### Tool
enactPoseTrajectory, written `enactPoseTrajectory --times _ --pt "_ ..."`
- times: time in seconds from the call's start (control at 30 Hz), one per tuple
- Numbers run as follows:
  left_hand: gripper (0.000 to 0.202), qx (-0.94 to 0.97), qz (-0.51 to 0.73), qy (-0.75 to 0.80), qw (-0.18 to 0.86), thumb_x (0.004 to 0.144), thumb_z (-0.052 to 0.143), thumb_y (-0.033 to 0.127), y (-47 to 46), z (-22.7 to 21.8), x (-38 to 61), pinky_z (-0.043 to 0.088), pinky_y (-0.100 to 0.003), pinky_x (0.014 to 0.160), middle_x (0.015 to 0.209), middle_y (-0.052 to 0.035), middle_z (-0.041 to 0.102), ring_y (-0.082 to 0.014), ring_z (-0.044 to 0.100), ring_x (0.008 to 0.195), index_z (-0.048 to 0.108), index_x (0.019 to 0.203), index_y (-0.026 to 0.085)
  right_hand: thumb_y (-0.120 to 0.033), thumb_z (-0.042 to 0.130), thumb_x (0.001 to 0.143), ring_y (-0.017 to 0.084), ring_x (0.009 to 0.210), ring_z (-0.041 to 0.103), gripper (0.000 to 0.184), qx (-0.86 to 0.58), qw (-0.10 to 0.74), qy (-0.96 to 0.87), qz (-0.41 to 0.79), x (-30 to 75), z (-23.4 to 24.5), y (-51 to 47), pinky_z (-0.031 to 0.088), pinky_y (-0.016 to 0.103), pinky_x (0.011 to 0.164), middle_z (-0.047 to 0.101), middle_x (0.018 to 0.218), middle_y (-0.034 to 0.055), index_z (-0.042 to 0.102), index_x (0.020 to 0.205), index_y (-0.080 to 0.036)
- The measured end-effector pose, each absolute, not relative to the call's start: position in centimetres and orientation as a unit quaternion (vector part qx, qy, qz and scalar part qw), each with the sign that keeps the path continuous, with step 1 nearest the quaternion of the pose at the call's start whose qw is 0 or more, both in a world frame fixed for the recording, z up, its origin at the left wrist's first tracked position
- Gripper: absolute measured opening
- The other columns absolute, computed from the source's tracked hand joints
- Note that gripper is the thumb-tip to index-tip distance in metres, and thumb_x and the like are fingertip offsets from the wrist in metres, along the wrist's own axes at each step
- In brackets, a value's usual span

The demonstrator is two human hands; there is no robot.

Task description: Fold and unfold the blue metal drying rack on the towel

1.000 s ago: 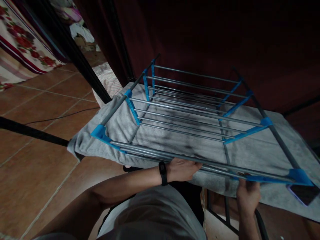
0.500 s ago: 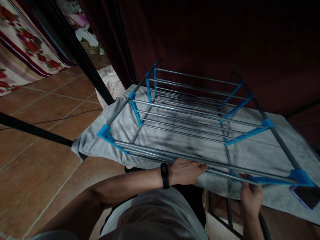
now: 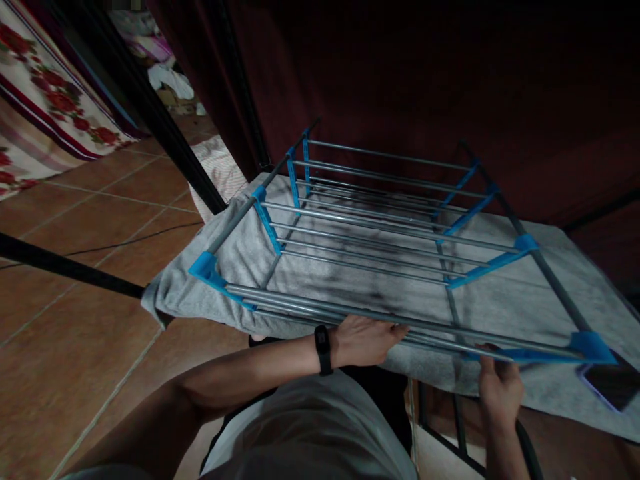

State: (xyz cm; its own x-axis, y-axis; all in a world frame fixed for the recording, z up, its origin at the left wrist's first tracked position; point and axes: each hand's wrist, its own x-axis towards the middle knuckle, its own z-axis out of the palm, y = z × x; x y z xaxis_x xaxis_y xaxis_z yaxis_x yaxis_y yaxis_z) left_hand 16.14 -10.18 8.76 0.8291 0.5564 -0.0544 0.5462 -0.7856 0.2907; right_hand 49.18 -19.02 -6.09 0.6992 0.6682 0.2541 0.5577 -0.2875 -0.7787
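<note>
A metal rack [image 3: 380, 230] of grey tubes with blue plastic joints stands on a grey cloth [image 3: 505, 300] spread over a table. My left hand [image 3: 365, 340], with a black band at the wrist, reaches under the rack's near tubes, fingers curled round the lower front bar. My right hand [image 3: 497, 387] sits below the near right end of the frame, fingers closed on the bottom tube beside a blue joint. The rack's near side is slightly lifted over the cloth's edge.
A dark phone [image 3: 610, 387] lies on the cloth at the near right corner. A black pole [image 3: 65, 267] crosses the tiled floor at left, another slants up behind. A dark red curtain [image 3: 400, 80] hangs behind the table. Flowered bedding [image 3: 45, 100] lies far left.
Very little differs. Both hands keep their grip on the rack's near tubes; the view shifts slightly, and the rack sits about where it was.
</note>
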Motion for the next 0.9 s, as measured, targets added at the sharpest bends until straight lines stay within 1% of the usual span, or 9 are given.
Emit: enactPoseTrajectory --times 0.13,0.2,0.27,0.33,0.43,0.57,0.73,0.83,0.9 --pt "0.041 0.941 0.020 0.306 0.141 0.094 0.046 0.019 -10.5 9.1 16.1 0.054 -0.028 0.066 0.110 -0.0076 0.070 -0.0235 0.070 0.095 0.052 0.134 0.025 -0.062 0.056 0.082 0.029 0.102 0.062 0.050 -0.781 0.508 -0.355 0.071 47.3 -3.8 -19.0 0.046 0.043 0.092 0.068 0.099 0.0112 0.062 0.104 -0.018" --pt "0.037 0.940 0.018 0.315 0.131 0.100 0.040 0.025 -10.3 8.9 16.2 0.052 -0.027 0.062 0.110 -0.0071 0.071 -0.0229 0.071 0.088 0.052 0.135 0.027 -0.059 0.055 0.084 0.026 0.100 0.062 0.046 -0.765 0.528 -0.359 0.078 46.6 -2.7 -18.7 0.046 0.042 0.092 0.067 0.100 0.0100 0.061 0.105 -0.018" --pt "0.039 0.941 0.026 0.316 0.116 0.101 0.039 0.027 -9.8 8.5 16.4 0.052 -0.028 0.063 0.109 -0.0058 0.073 -0.0227 0.072 0.083 0.050 0.139 0.029 -0.056 0.054 0.085 0.025 0.100 0.061 0.042 -0.752 0.547 -0.358 0.081 46.3 -2.0 -18.2 0.045 0.041 0.093 0.067 0.102 0.0095 0.060 0.105 -0.018" --pt "0.040 0.941 0.040 0.319 0.105 0.103 0.037 0.029 -9.3 8.1 16.6 0.052 -0.030 0.067 0.106 -0.0047 0.074 -0.0233 0.072 0.082 0.049 0.140 0.032 -0.054 0.053 0.088 0.024 0.098 0.060 0.041 -0.748 0.563 -0.343 0.073 46.3 -1.8 -17.9 0.046 0.040 0.092 0.067 0.103 0.0082 0.058 0.109 -0.019" --pt "0.041 0.942 0.050 0.319 0.094 0.103 0.036 0.030 -9.1 7.8 16.8 0.052 -0.032 0.070 0.105 -0.0045 0.074 -0.0248 0.072 0.083 0.049 0.142 0.034 -0.051 0.053 0.090 0.023 0.097 0.060 0.039 -0.752 0.565 -0.333 0.065 46.0 -1.7 -17.8 0.046 0.038 0.091 0.066 0.105 0.0074 0.056 0.112 -0.020" --pt "0.044 0.938 0.035 0.327 0.112 0.102 0.035 0.027 -9.3 8.1 16.7 0.051 -0.030 0.063 0.104 -0.0041 0.074 -0.0246 0.072 0.079 0.048 0.144 0.036 -0.047 0.053 0.091 0.024 0.097 0.062 0.038 -0.751 0.563 -0.338 0.068 45.2 -1.5 -17.9 0.046 0.038 0.090 0.066 0.105 0.0080 0.052 0.117 -0.020" --pt "0.044 0.936 0.019 0.331 0.115 0.104 0.032 0.032 -9.0 8.9 16.9 0.051 -0.031 0.061 0.096 -0.0058 0.075 -0.0258 0.072 0.078 0.050 0.144 0.032 -0.048 0.051 0.092 0.024 0.093 0.063 0.042 -0.758 0.561 -0.328 0.055 45.0 -1.1 -17.4 0.047 0.038 0.086 0.066 0.103 0.0082 0.048 0.123 -0.020" --pt "0.044 0.935 0.002 0.335 0.112 0.104 0.031 0.032 -9.0 9.2 17.0 0.049 -0.030 0.056 0.091 -0.0047 0.076 -0.0260 0.072 0.073 0.049 0.144 0.033 -0.048 0.049 0.093 0.025 0.092 0.064 0.039 -0.754 0.567 -0.328 0.047 44.9 -0.9 -17.2 0.048 0.038 0.085 0.067 0.102 0.0083 0.048 0.120 -0.021" --pt "0.044 0.934 -0.001 0.338 0.117 0.104 0.032 0.031 -9.0 9.3 17.0 0.049 -0.029 0.056 0.094 -0.0045 0.076 -0.0257 0.073 0.073 0.048 0.145 0.034 -0.048 0.049 0.092 0.024 0.087 0.064 0.034 -0.759 0.561 -0.326 0.044 44.8 -0.8 -17.2 0.048 0.037 0.082 0.067 0.096 0.0070 0.049 0.114 -0.021"
